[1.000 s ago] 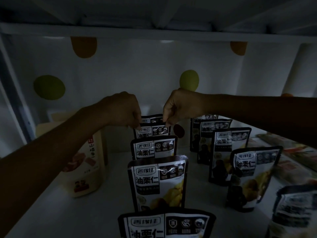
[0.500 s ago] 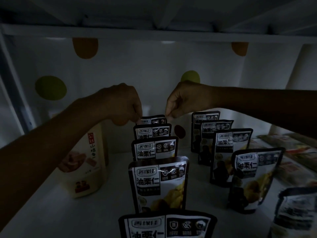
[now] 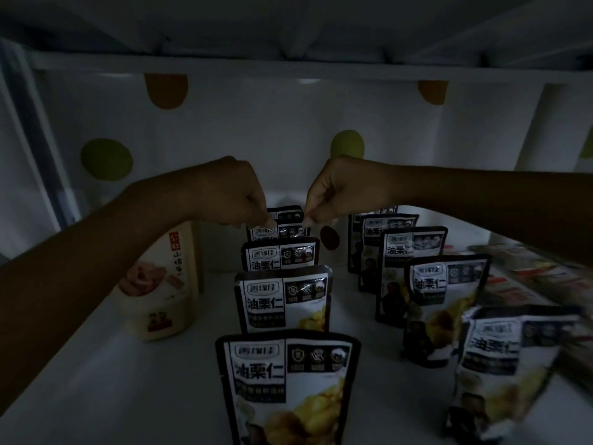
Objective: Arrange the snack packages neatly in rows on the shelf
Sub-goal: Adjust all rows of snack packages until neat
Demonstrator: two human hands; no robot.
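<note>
your left hand (image 3: 237,200) and right hand (image 3: 333,194) pinch a rear chestnut pouch (image 3: 290,232) by its top corners; you seem to be straightening this row, next set it square, then release

The snack packages (image 3: 282,303) in the centre row are glossy plastic film, their smooth fronts catching small glints. Left of that row the cream pouch (image 3: 160,303) looks matt, and the shelf (image 3: 128,380) under it is smooth, white and dull.
</note>
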